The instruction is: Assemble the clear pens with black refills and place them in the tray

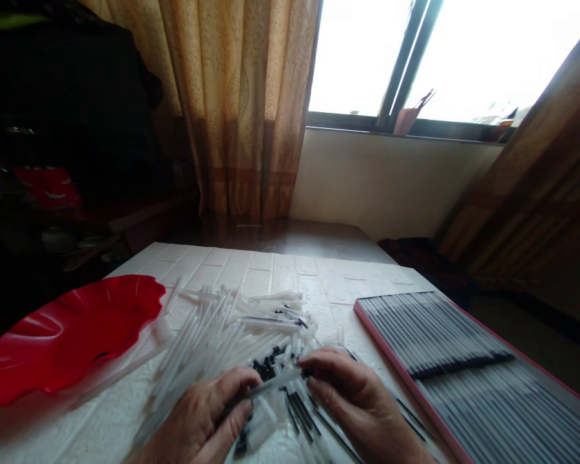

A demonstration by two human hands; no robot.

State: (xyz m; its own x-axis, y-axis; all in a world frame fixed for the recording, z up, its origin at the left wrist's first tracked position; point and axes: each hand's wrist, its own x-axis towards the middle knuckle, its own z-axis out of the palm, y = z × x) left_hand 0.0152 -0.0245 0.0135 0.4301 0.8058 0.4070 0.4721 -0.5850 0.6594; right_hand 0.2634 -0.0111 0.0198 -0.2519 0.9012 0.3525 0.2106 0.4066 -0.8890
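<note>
My left hand (207, 409) pinches a translucent plastic tube (278, 381) that looks like a pen barrel, pointing toward the right. At the tube's far end, my right hand (352, 399) has thumb and fingers closed on a small dark piece (307, 372), partly hidden by the fingertips. Beneath and between the hands lie small black caps (270, 362), short clear pieces and thin black rods (302, 412) like pen refills. A loose heap of clear tubes (212, 322) spreads ahead and to the left.
On the right stands a pink-edged tray (367, 316) filled with rows of clear tubes with dark cores. A red scalloped dish (77, 328) sits at the left, one small black piece in it. The white brick-patterned table (314, 270) ends before a dark surface (319, 235), curtains and window.
</note>
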